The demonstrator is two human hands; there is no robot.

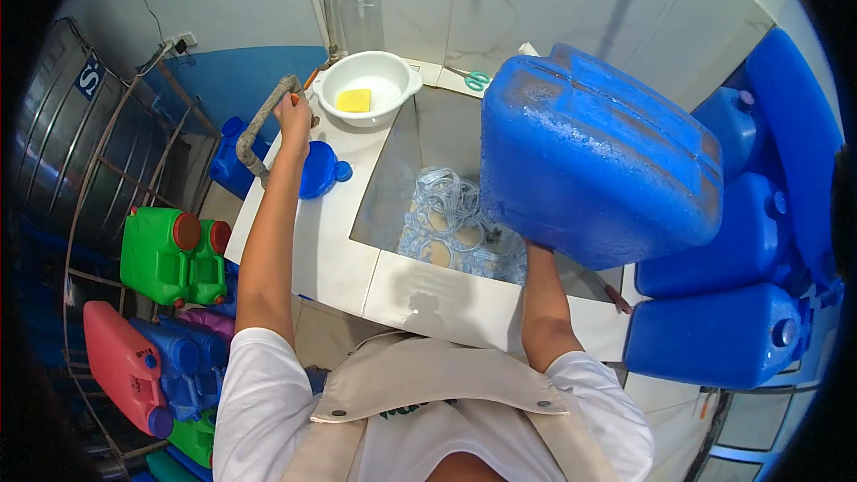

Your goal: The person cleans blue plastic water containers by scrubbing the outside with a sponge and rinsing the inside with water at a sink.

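My left hand [295,120] is closed around the tap at the far left edge of the white counter, by its curved grey pipe [253,129] and a bit of orange. My right hand [537,248] holds a large wet blue jerrycan [598,156] from below, tilted above the right side of the sink; the can hides most of the fingers. In the sink [379,201] lies a mass of clear, shiny rings [446,201] over pale round shapes; I cannot tell whether it is rippling water or clear plastic. A blue round lid [317,170] lies beside my left forearm.
A white basin [379,67] with a yellow sponge [354,101] stands at the back left, before a clear pump bottle [361,22]. Green-handled scissors [476,80] lie behind the sink. Blue jerrycans [710,339] crowd the right; green jerrycans [153,250] and a red jerrycan [120,361] stand left.
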